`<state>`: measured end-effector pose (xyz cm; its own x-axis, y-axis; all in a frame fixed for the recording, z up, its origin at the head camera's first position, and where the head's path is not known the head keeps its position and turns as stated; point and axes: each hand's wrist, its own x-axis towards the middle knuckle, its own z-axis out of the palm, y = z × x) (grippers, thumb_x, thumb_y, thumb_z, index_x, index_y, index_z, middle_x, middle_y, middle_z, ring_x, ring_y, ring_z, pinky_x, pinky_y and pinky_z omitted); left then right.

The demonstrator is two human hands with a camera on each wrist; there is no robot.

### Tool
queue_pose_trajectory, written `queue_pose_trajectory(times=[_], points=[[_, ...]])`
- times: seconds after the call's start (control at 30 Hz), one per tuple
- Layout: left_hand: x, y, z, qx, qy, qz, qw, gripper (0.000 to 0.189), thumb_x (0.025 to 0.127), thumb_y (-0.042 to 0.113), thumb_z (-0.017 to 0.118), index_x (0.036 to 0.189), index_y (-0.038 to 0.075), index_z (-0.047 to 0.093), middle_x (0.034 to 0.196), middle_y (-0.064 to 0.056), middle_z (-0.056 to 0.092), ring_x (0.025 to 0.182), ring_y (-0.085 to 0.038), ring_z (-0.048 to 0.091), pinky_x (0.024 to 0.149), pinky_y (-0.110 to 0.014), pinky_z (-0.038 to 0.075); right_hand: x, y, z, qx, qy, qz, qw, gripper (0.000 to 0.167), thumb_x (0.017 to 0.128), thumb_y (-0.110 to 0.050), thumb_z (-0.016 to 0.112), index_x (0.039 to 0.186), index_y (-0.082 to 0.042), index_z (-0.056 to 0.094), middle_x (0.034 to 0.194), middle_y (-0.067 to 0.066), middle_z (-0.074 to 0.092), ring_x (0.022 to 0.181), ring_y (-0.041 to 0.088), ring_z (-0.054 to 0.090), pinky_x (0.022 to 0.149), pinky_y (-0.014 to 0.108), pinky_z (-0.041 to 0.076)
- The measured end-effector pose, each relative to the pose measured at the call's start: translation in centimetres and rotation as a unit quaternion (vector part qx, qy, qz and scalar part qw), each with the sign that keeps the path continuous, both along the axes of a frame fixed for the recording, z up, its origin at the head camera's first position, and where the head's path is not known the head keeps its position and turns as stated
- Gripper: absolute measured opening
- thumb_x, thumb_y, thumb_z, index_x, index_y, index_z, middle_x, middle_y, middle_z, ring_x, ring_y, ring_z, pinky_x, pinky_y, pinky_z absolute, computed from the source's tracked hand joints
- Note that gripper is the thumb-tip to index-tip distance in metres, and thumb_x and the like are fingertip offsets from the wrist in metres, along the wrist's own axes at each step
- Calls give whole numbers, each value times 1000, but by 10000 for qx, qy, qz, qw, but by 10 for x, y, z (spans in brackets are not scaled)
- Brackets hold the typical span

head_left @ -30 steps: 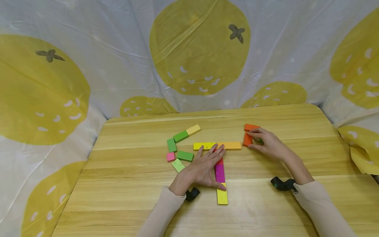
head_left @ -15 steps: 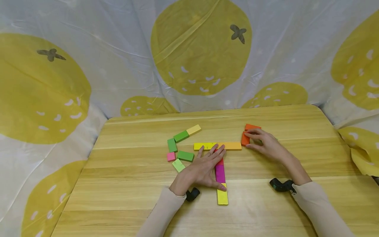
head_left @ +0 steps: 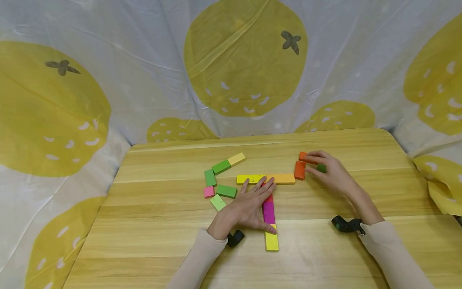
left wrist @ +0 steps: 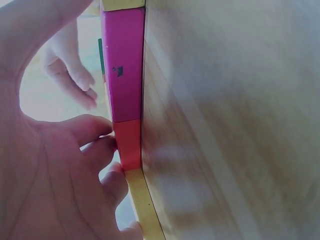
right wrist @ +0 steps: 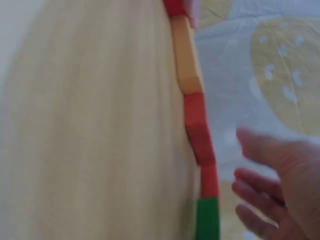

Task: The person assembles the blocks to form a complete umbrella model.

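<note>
My left hand [head_left: 247,208] lies spread over a T of wooden blocks. Its fingertips touch the yellow block [head_left: 249,179] and the orange block [head_left: 283,179] of the top bar, and its thumb rests on the lower yellow block [head_left: 272,241]. Between them run a red block [left wrist: 131,145] and a purple block [head_left: 268,212]. My right hand [head_left: 333,176] hovers with parted fingers just right of an orange-red block [head_left: 300,170], which stands at the orange block's right end. Behind it lies a second orange-red block [head_left: 304,156]. A green block [head_left: 321,168] is partly hidden by the right hand.
Left of the T, a curved row holds a pale yellow block [head_left: 236,159], a green block [head_left: 221,166], a pink block [head_left: 208,192] and several more green ones. A patterned cloth [head_left: 162,80] hangs behind the wooden table [head_left: 144,241].
My right hand has slid the nearer orange-red block left to the orange block's end and let go, drawing back slightly to the right. The left hand has stayed in place.
</note>
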<state>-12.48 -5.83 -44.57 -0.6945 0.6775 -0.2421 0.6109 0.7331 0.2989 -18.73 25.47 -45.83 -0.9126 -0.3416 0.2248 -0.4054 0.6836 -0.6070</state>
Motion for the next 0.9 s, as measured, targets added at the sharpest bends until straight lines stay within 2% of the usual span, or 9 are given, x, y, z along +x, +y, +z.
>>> queue_pose_trajectory(times=[0.1,0.17,0.4,0.5,0.63,0.9], points=[[0,1,0,-4,8,-5,10000,128,76,75,76,168,18,8,176,6,-3,164,-18,-6,131,-61,0,-5,7,3,-79,239,-364,9990,36,98,-7,69,132,6,66,134,30,58,122,53,56,98,69,48],[0,0,0,-1,15,3,10000,128,76,75,76,168,18,8,176,6,-2,164,-18,-5,131,-61,1,-10,11,3,-135,191,-451,9987,36,99,-6,68,132,8,65,133,32,58,121,55,56,98,70,48],[0,0,0,19,9,-8,10000,128,76,75,76,168,18,8,176,6,-3,164,-18,-5,131,-60,0,-24,12,-6,-475,-585,-486,9960,36,100,-8,68,134,3,66,138,27,59,125,50,59,103,60,51],[0,1,0,39,4,-21,10000,128,76,74,77,168,17,8,176,5,-2,164,-18,-5,131,-60,1,-26,11,-6,-492,-721,-535,9947,35,99,-8,69,132,3,68,136,27,62,120,48,63,100,59,52],[0,2,-1,14,17,-25,10000,128,76,75,76,168,17,8,176,6,-3,164,-18,-5,131,-60,0,-29,11,-6,-389,-702,-526,9954,33,98,-8,70,129,3,70,132,27,65,115,46,67,97,58,54],[0,0,-1,34,-4,-1,10000,128,76,74,77,168,18,8,176,6,-3,164,-18,-6,131,-60,0,-40,4,-4,-359,-426,-579,9968,30,98,-5,69,127,5,70,128,28,67,116,49,66,98,60,54]])
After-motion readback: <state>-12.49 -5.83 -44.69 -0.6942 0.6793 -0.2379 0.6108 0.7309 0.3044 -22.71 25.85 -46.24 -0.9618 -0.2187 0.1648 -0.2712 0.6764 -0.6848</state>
